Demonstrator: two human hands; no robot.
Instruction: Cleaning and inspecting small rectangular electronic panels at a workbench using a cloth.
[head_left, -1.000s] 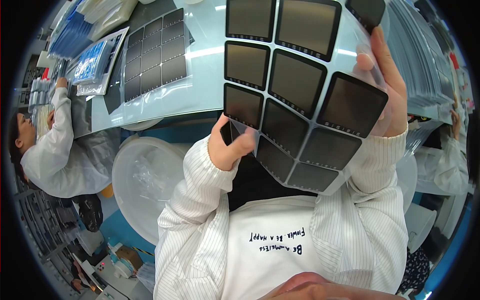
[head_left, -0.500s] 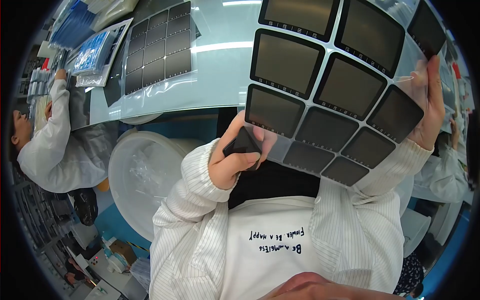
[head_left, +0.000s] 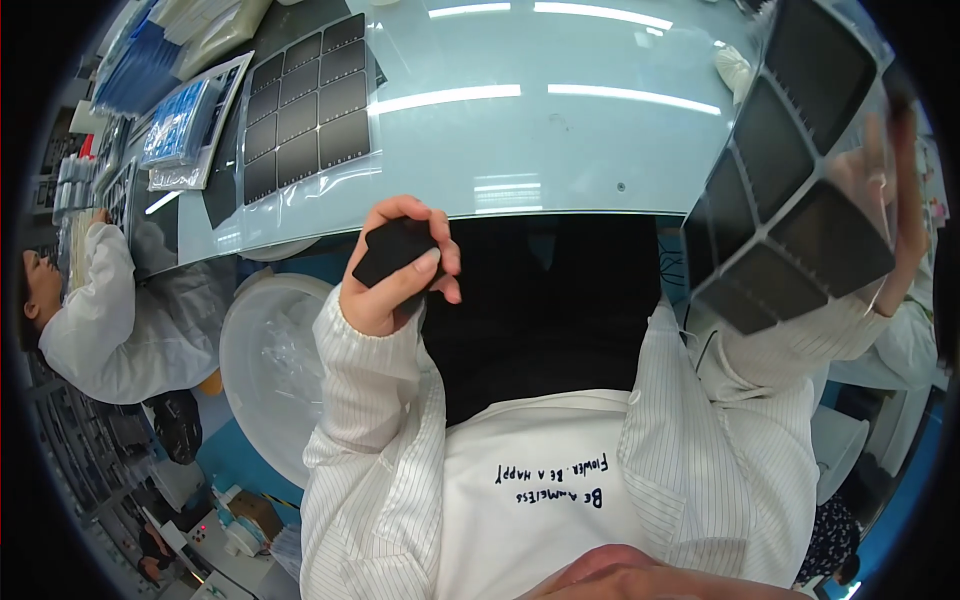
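Note:
In my left hand (head_left: 390, 293) is a small black angular piece (head_left: 395, 250), gripped between the thumb and curled fingers just off the table's near edge. Over at the right, my right hand (head_left: 906, 205) holds a clear plastic sheet (head_left: 828, 240) bearing rows of dark, rounded rectangular panels. That sheet hangs tilted over the table's right part, and its upper end leaves the picture. The right fingers show partly through the clear film along its outer edge. A similar sheet of dark panels (head_left: 310, 110) lies flat on the table at the left.
The glass-topped table (head_left: 480, 150) reflects ceiling lights. Blue-and-white packets (head_left: 180, 125) and stacked plastic sleeves (head_left: 150, 65) lie at its far left. Below stands a white bin (head_left: 262, 375) holding clear film. A co-worker (head_left: 95, 320) in white sits at the left.
My right hand has carried the panel sheet to the right and tilted it, away from my left hand. My left hand has moved left with the black piece, no longer near the sheet.

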